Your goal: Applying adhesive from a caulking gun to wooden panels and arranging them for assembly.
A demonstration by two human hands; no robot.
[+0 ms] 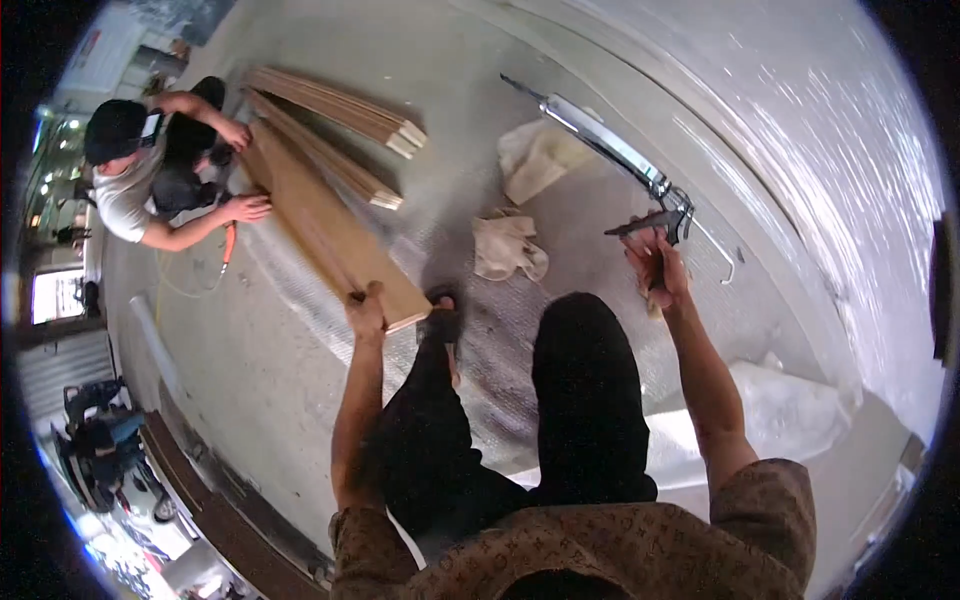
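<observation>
My left hand grips the near end of a long, flat brown board, its fingers closed over the edge. A co-worker's two hands touch the same board towards its far end. Out to the right, my right hand is closed around the dark handle of a caulking gun. The gun's silver barrel points up and left, ending in a dark nozzle, and its bent rod sticks out behind. Beneath and left of the gun, a crumpled beige cloth lies on the floor.
Two stacks of long brown strips lie beyond the board. The co-worker crouches at far left, beside an orange-ended tool with a hose. Bubble wrap covers floor below me. A plastic-wrapped surface runs along the right.
</observation>
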